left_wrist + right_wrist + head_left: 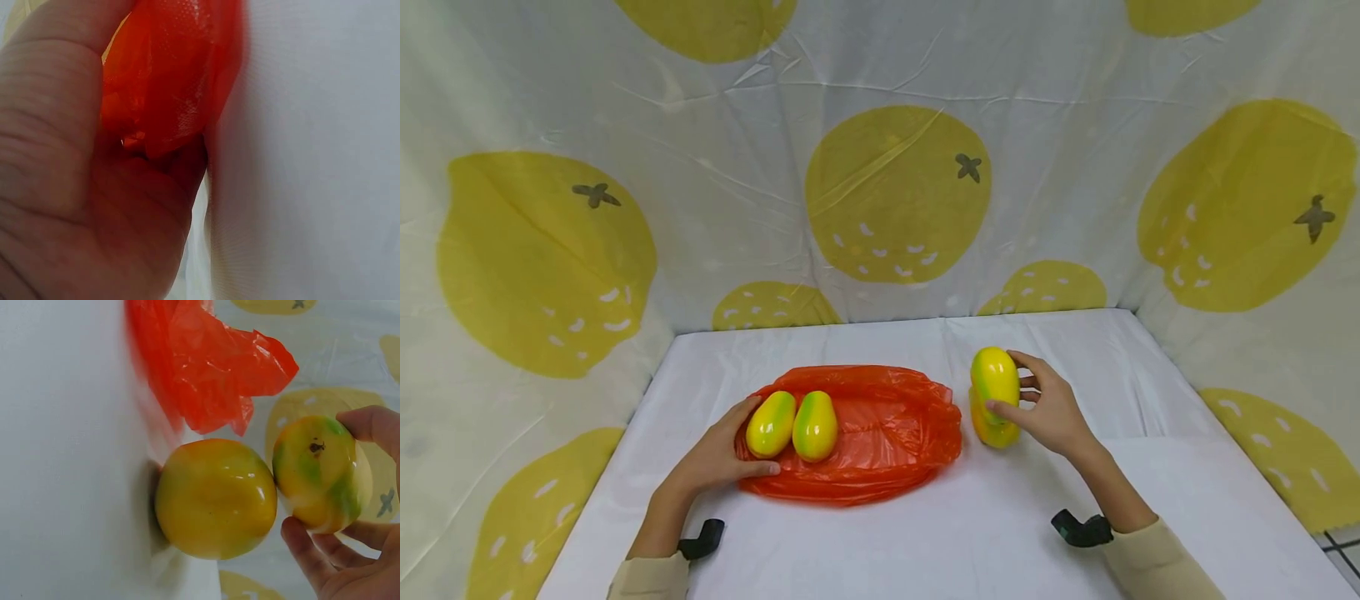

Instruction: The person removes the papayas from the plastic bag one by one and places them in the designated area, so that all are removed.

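A red plastic bag (887,442) lies spread open on the white table, with two glossy yellow-green mangoes (815,427) side by side at its left end. My left hand (718,454) holds that end of the bag, thumb on the near side; in the left wrist view the red film (175,75) sits between thumb and fingers. Right of the bag, my right hand (1051,410) grips another mango (996,377) between thumb and fingertips. Directly beneath it, one more mango (215,500) rests on the table; the two look to be touching in the right wrist view.
A white cloth covers the table (880,542). Hanging cloth with yellow fruit prints (898,196) walls off the back and both sides. A black strap piece (1081,529) shows at the right wrist, and another (702,540) at the left.
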Available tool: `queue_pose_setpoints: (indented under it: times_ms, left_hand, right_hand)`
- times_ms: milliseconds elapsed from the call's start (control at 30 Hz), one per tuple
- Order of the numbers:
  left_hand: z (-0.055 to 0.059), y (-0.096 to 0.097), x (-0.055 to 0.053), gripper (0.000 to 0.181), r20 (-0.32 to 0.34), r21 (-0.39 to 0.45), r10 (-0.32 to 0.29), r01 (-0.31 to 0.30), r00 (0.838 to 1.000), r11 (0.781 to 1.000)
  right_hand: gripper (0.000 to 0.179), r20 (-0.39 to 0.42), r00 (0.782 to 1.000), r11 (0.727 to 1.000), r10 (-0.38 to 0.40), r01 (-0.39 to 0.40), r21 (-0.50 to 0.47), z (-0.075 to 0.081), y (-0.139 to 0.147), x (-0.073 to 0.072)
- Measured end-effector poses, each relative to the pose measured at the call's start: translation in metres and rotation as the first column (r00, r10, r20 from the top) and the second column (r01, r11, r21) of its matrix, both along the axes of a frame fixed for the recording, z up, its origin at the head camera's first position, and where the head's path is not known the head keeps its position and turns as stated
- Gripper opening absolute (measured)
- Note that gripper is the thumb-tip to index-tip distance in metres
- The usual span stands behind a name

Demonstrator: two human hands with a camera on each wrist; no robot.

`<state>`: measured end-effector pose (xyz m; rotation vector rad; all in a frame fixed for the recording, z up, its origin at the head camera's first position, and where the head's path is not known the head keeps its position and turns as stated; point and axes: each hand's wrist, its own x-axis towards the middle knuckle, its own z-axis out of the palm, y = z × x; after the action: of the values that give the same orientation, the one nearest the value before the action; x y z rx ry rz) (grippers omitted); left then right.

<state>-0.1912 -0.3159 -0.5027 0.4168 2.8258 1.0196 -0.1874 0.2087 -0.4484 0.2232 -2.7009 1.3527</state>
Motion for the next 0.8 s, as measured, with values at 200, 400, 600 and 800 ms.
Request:
queue_pose_setpoints:
  times_ms: [200,400,600,800]
  left_hand:
    - [0.001,0.0,0.0,0.12,0.014,0.002,0.0,0.0,1.0,1.0]
    - [0.0,0.001,-0.001,0.122,0.027,0.007,0.007,-0.007,1.0,1.0]
    - [0.001,0.001,-0.001,0.123,0.025,0.002,0.005,-0.005,1.0,1.0]
    - [0.001,0.001,-0.001,0.122,0.021,-0.003,-0.001,0.001,1.0,1.0]
  right_hand:
    - [0.083,0.005,1.0,1.0,-0.007,0.008,-0.013,0.003,0.01,-0.001]
    - [0.083,0.01,1.0,1.0,-0.028,0.028,0.003,0.004,0.02,-0.001]
    - [0.082,0.017,0.999,0.999,-0.042,0.042,0.018,0.002,0.03,0.0]
    - [0.079,0.005,0.999,0.998,-0.052,0.052,0.036,0.0,0.038,0.002]
